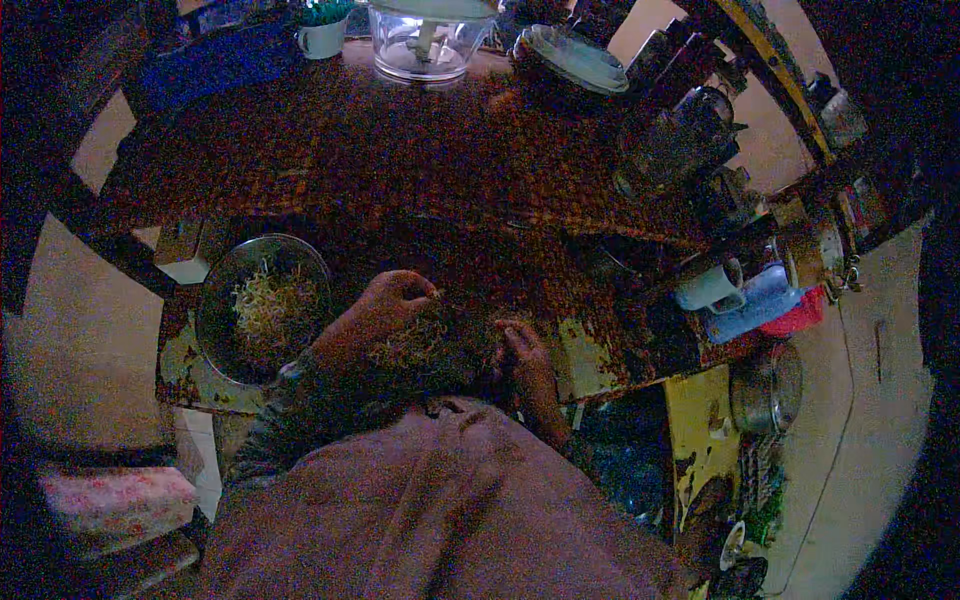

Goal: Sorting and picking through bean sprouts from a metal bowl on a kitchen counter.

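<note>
My left hand (394, 296) hangs over a loose heap of sprouts (409, 345) on the dark tabletop, its thumb and forefinger brought together. A tiny pale speck shows at those fingertips, too blurred to name. To the right of the heap, my right hand (527, 352) has its fingers bent inward; dim light hides whether it holds anything. Left of my left forearm stands a round metal bowl (262, 376), with pale, thin bean sprouts (274, 304) piled inside.
A glass vessel (420, 64), a white cup (322, 39) and stacked plates (574, 60) stand along the back. At right are a dark pot (705, 112), a white mug (709, 286), a blue container (754, 304) and a red one (802, 311). Worn paint marks the table edge (585, 360).
</note>
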`<state>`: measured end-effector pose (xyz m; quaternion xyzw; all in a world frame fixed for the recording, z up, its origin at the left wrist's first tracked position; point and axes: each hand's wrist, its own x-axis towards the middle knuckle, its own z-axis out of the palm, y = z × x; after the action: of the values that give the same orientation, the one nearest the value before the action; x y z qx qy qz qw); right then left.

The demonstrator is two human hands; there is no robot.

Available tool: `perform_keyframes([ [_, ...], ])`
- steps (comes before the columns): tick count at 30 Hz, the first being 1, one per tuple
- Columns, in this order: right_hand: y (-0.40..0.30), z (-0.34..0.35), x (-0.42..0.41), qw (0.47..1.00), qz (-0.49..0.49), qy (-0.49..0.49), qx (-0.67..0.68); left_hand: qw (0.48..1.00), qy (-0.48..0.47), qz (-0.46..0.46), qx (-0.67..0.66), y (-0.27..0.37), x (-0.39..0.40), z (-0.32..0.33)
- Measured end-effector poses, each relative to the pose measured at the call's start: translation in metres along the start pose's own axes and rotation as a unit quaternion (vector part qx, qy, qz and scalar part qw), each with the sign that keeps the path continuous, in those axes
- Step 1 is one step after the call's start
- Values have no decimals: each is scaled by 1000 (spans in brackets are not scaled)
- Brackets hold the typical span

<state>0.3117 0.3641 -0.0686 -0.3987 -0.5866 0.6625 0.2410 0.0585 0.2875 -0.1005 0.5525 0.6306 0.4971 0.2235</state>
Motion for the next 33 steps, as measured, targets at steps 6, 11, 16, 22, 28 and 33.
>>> perform_keyframes([
  [6, 19, -2, 11, 996, -76, -2, -43, 937, -86, -273, -202, 45, -9, -7],
  [11, -3, 15, 1, 953, -213, -27, -215, 989, -94, -96, -65, 16, -18, 14],
  [16, -29, 26, -16, 952, -134, -94, -259, 994, -78, 77, 9, 26, -26, 21],
  [22, -15, 30, -8, 943, -227, -102, -219, 983, -94, 87, 129, 46, -23, 23],
  [28, -20, 27, -11, 986, -27, -141, -80, 986, -73, 90, 122, 56, -31, 24],
  [33, 2, 23, 5, 965, -182, -103, -158, 988, -31, 111, 107, 50, -34, 31],
])
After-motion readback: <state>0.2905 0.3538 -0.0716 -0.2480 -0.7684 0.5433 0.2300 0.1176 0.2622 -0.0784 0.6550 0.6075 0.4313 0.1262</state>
